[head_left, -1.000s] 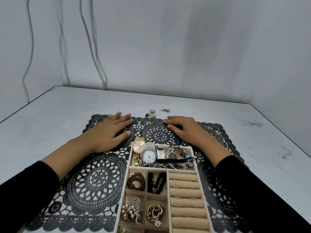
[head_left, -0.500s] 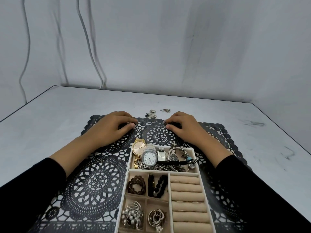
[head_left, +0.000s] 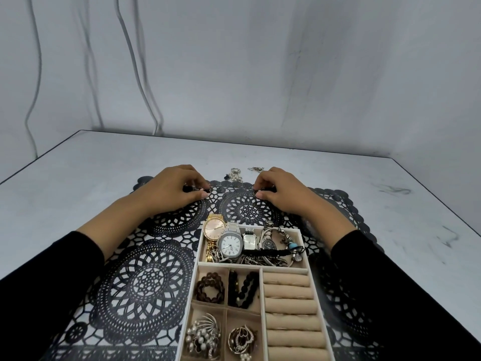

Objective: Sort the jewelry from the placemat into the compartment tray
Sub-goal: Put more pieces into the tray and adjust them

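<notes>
A black lace placemat (head_left: 145, 280) covers the near table. On it stands the white compartment tray (head_left: 195, 272). Its far compartment holds several watches (head_left: 230, 244) and chains. Bead bracelets (head_left: 210, 286), brooches (head_left: 203, 337) and bare beige ring rolls (head_left: 289, 295) fill the rest. At the placemat's far edge, my left hand (head_left: 174, 190) has curled fingers that pinch a small dark piece (head_left: 206, 191). My right hand (head_left: 281, 192) pinches a small ring (head_left: 256, 193) between thumb and forefinger.
Two small loose jewelry pieces lie on the bare grey table just past the placemat: a pearl cluster (head_left: 235, 175) and a thin metal piece (head_left: 256, 168). A grey wall with hanging cables (head_left: 135, 74) rises behind the table.
Both hands lay flat on the placemat a second ago. Their fingers have since curled in and now pinch small pieces at the far edge.
</notes>
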Action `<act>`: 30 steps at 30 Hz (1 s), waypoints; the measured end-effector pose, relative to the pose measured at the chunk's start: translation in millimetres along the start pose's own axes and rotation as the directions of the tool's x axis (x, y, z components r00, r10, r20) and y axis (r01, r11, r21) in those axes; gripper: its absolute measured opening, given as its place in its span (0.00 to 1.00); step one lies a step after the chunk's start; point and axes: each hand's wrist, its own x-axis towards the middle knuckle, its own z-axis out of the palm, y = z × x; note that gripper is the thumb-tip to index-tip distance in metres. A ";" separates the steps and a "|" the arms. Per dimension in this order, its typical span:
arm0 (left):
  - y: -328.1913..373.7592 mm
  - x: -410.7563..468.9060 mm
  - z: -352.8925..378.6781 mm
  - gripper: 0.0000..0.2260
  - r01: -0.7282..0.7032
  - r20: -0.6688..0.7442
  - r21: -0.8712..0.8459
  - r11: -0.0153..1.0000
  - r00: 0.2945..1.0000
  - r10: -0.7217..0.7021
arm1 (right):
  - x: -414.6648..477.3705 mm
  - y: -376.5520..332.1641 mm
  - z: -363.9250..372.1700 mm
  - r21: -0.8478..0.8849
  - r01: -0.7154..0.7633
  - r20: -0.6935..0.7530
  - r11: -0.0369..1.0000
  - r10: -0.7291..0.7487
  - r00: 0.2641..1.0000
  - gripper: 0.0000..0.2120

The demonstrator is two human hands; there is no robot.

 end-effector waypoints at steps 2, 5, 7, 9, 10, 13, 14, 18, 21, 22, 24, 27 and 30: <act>-0.9 -0.4 0.5 0.04 -0.014 0.014 -0.014 1.000 1.000 0.014 | 0.2 0.0 0.6 0.000 0.009 0.007 1.000 -0.009 1.000 0.03; -3.9 -1.7 2.6 0.06 -0.055 0.001 -0.021 0.998 0.999 0.055 | 1.4 0.2 2.5 -0.043 0.011 0.029 0.999 -0.010 1.000 0.03; -5.8 -3.3 4.1 0.07 -0.080 -0.017 -0.006 0.997 0.997 0.080 | 2.2 0.4 4.1 -0.064 0.001 0.026 0.998 0.001 1.000 0.04; -7.1 -5.0 5.1 0.07 -0.106 -0.037 0.015 0.994 0.994 0.107 | 1.6 0.2 5.1 -0.046 -0.004 0.002 0.999 0.004 1.000 0.06; -7.7 -5.9 5.5 0.07 -0.121 -0.044 0.025 0.992 0.992 0.122 | 0.8 0.2 5.4 -0.023 0.000 -0.014 1.000 0.000 1.000 0.06; -6.7 -10.1 5.8 0.07 -0.160 -0.064 0.060 0.985 0.984 0.164 | -2.5 1.6 7.8 0.056 0.012 -0.069 0.998 -0.008 0.998 0.06; -5.6 -11.8 6.0 0.07 -0.170 -0.070 0.069 0.983 0.982 0.174 | -4.1 2.5 8.9 0.072 0.014 -0.086 0.997 -0.008 0.996 0.05; 0.2 -19.3 5.3 0.07 -0.178 -0.091 0.084 0.980 0.978 0.185 | -13.2 2.9 10.8 0.169 0.021 -0.163 0.985 0.007 0.987 0.06; 8.2 -27.4 3.1 0.05 -0.141 -0.133 -0.025 0.990 0.982 0.136 | -21.8 3.4 7.4 0.282 -0.018 -0.222 0.959 0.084 0.971 0.05; 11.8 -30.7 2.7 0.05 -0.119 -0.154 -0.084 0.989 0.983 0.105 | -25.1 3.7 5.5 0.313 -0.033 -0.236 0.949 0.112 0.965 0.05; 17.5 -36.2 2.6 0.06 -0.069 -0.198 -0.187 0.980 0.980 0.031 | -32.6 5.2 1.6 0.387 -0.060 -0.253 0.920 0.168 0.953 0.04; 23.0 -43.5 1.0 0.04 0.000 -0.251 -0.303 0.953 0.965 -0.080 | -48.5 5.8 -4.2 0.568 -0.083 -0.241 0.819 0.262 0.935 0.03; 30.1 -51.0 -2.0 0.05 0.031 -0.283 -0.339 0.940 0.950 -0.134 | -66.5 2.6 -9.4 0.717 -0.088 -0.211 0.692 0.335 0.918 0.05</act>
